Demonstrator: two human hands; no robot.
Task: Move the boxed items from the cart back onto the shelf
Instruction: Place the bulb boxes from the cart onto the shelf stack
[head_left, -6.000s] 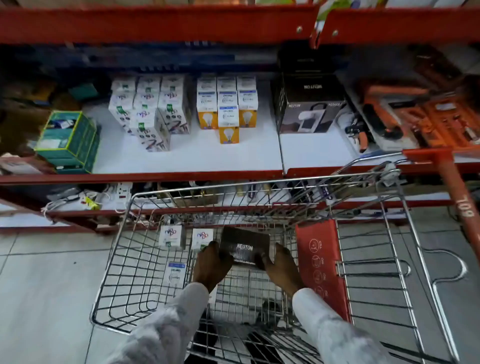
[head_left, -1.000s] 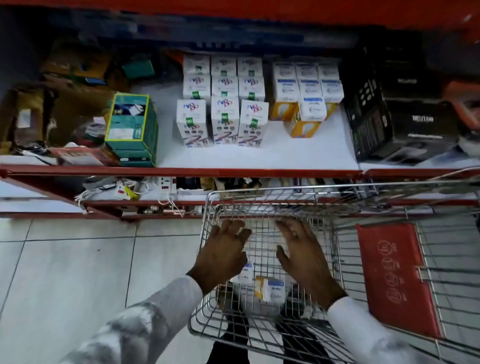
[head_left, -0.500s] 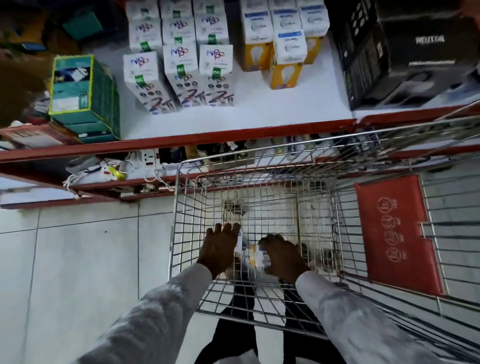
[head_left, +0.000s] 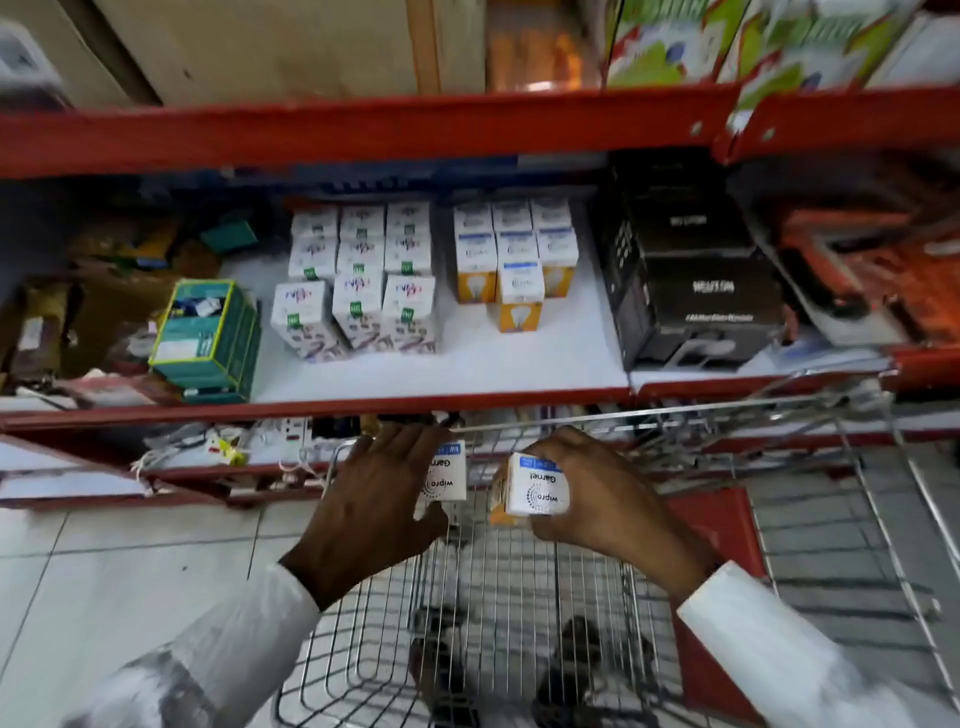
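My left hand (head_left: 376, 496) grips a small white bulb box (head_left: 445, 475), mostly hidden behind the fingers. A second white and orange bulb box (head_left: 535, 486) sits in my right hand (head_left: 605, 499). Both are held above the front rim of the wire cart (head_left: 519, 587), just below the shelf's red edge. On the white shelf (head_left: 467, 364) stand matching white and orange bulb boxes (head_left: 514, 260), with a group of white patterned boxes (head_left: 358, 280) to their left.
Black boxes (head_left: 696, 291) fill the shelf's right part, a green box stack (head_left: 208, 338) its left. A red beam (head_left: 363, 130) runs overhead. Cables and sockets (head_left: 234, 441) lie on the lower shelf. The cart's red flap (head_left: 711, 545) sits right of my hands.
Both hands went down into the cart, closed on a bulb box each, and have risen to the cart's front rim. My view has tilted up toward the shelf.
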